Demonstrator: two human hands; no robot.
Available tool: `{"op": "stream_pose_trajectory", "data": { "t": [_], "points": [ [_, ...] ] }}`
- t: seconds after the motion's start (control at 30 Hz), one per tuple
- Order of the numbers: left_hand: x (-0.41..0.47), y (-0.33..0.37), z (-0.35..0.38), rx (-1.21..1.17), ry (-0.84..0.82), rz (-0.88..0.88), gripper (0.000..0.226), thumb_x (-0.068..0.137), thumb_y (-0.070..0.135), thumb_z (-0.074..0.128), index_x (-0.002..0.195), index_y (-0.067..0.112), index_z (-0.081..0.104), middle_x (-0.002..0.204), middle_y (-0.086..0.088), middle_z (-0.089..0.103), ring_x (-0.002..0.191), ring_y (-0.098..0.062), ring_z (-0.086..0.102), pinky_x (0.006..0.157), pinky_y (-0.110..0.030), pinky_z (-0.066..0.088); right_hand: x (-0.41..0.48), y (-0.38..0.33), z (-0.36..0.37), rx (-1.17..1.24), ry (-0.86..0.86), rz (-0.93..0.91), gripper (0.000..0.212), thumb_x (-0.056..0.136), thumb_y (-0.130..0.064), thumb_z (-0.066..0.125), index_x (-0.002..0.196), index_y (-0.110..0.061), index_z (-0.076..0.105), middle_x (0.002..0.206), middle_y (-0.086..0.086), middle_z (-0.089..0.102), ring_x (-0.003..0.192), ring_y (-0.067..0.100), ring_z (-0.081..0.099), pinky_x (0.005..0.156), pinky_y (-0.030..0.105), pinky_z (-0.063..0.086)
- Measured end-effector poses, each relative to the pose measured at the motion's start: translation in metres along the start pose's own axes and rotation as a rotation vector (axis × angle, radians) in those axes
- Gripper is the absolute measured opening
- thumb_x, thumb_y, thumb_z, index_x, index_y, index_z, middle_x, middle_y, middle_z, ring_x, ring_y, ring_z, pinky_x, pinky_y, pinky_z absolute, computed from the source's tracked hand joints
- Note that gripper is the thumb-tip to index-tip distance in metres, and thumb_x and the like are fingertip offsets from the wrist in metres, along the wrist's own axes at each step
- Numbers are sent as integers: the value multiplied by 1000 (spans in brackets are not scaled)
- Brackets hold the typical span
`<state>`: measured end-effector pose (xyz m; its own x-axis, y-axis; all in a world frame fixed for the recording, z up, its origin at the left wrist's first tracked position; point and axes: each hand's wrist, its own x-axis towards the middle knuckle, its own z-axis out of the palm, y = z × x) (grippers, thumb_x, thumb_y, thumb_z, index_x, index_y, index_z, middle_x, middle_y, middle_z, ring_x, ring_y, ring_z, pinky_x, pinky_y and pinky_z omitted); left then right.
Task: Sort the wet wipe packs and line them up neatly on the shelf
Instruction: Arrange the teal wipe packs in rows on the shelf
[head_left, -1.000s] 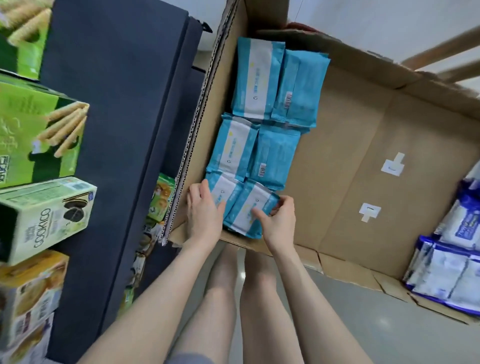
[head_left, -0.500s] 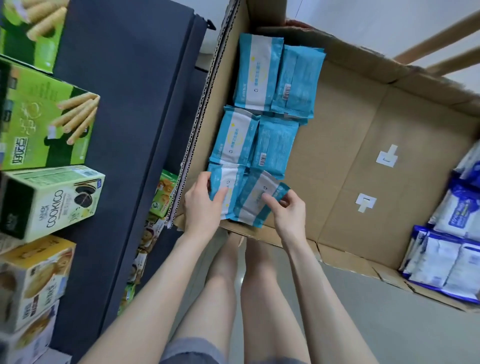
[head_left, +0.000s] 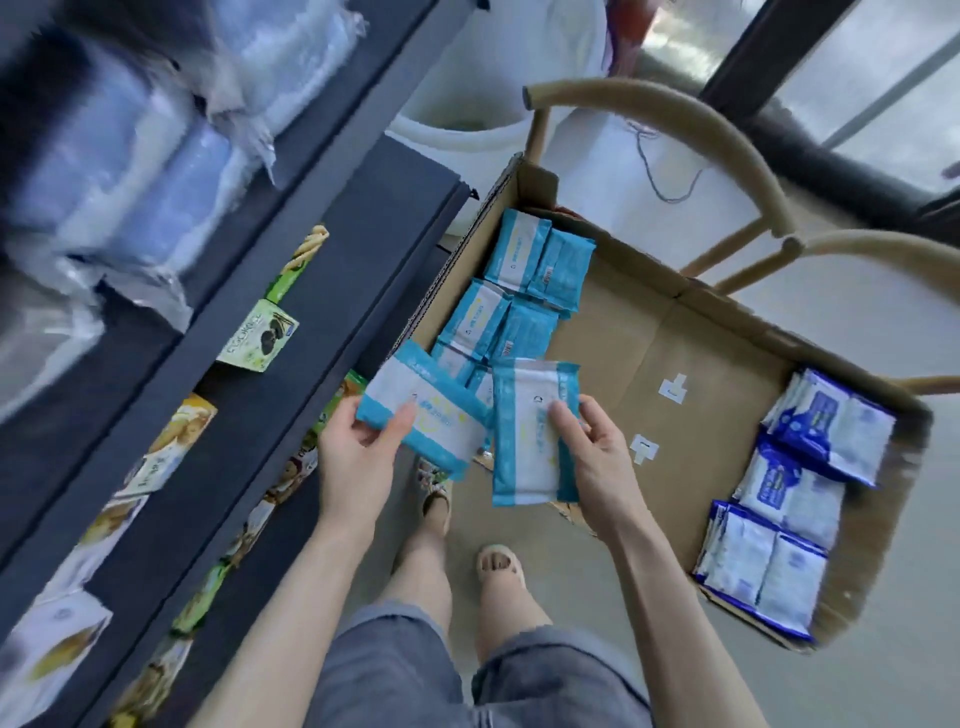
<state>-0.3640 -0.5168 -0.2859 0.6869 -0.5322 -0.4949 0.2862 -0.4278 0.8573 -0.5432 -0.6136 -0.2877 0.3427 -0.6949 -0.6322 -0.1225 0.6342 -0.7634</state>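
While raised over the corrugated cardboard box, two flat rectangular teal-and-white pouches, probably soft film. Left hand pinches left pack, thumb on top, tilted. Right hand grips right pack upright, thumb across its face. Past the fingertips: remaining teal packs in rows. Right of right hand: dark-blue packs, blurred. Versus 0.5 s back: both packs lifted out of the box.

Cardboard box, 2 o'clock of frame: teal packs in paired rows along its 10 o'clock wall; blue packs at 4 o'clock end; two white labels on bare bottom between. Dark shelf, 9 o'clock: snack boxes on boards, blurred.
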Motion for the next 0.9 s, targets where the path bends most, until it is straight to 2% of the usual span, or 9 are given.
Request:
{"op": "stream_pose_trajectory", "data": {
  "t": [0.1, 0.2, 0.27, 0.4, 0.5, 0.6, 0.7, 0.8, 0.9],
  "points": [
    [-53, -6, -12, -152, 59, -7, 16, 85, 5, 66, 99, 9, 59, 95, -7, 69, 87, -18, 68, 72, -32, 58, -33, -2, -2, -31, -155, -2, 7, 95, -16, 56, 101, -14, 58, 94, 4, 72, 82, 22, 66, 70, 35, 57],
    [-118, -15, -24, -287, 156, 5, 19, 85, 1, 64, 102, 9, 63, 98, -8, 70, 86, -17, 69, 70, -32, 58, -73, -2, -3, -104, -328, -26, 38, 82, 4, 65, 112, -18, 57, 99, 4, 71, 90, 26, 65, 80, 45, 53],
    [-152, -14, -32, -380, 224, 11, 15, 88, 0, 60, 96, 12, 63, 94, -6, 70, 81, -13, 70, 67, -29, 59, -94, -3, -2, -152, -422, -46, 54, 69, 6, 68, 115, -20, 57, 102, 4, 71, 93, 25, 66, 84, 46, 52],
    [-209, 4, -70, -489, 387, 108, 8, 91, 5, 58, 93, 12, 63, 93, -7, 70, 83, -14, 70, 65, -29, 59, -137, -19, 27, -269, -545, -118, 49, 63, -6, 73, 109, -18, 61, 100, 7, 73, 90, 28, 67, 83, 49, 52],
    [-237, 22, -107, -494, 494, 213, 7, 89, 7, 62, 95, 10, 63, 94, -7, 71, 86, -16, 70, 67, -29, 59, -162, -36, 64, -301, -627, -190, 38, 70, -2, 76, 103, -15, 62, 95, 6, 74, 83, 26, 67, 74, 39, 53],
    [-259, 37, -147, -470, 615, 297, 5, 86, 11, 65, 91, 12, 66, 89, -1, 72, 86, -13, 70, 66, -22, 57, -187, -52, 107, -332, -737, -301, 33, 72, -8, 75, 103, -16, 65, 99, 6, 73, 85, 23, 68, 74, 36, 53],
    [-282, 48, -191, -430, 752, 361, 3, 85, 18, 68, 86, 21, 69, 76, 9, 72, 73, -3, 65, 60, -16, 51, -213, -61, 156, -352, -835, -391, 32, 76, -5, 74, 104, -18, 69, 101, 5, 73, 86, 20, 68, 73, 31, 53],
    [-299, 57, -235, -448, 823, 399, 7, 85, 15, 68, 89, 20, 69, 85, 6, 73, 79, -6, 68, 65, -21, 56, -239, -65, 203, -373, -886, -453, 29, 78, -4, 74, 104, -14, 68, 99, 3, 73, 86, 17, 67, 70, 25, 53],
    [-312, 60, -283, -437, 865, 437, 10, 87, 13, 66, 91, 22, 68, 93, 1, 73, 85, -11, 70, 67, -25, 57, -266, -60, 251, -376, -894, -479, 24, 76, -5, 76, 96, -12, 64, 97, 7, 72, 84, 22, 67, 71, 36, 54]
  ]
}}
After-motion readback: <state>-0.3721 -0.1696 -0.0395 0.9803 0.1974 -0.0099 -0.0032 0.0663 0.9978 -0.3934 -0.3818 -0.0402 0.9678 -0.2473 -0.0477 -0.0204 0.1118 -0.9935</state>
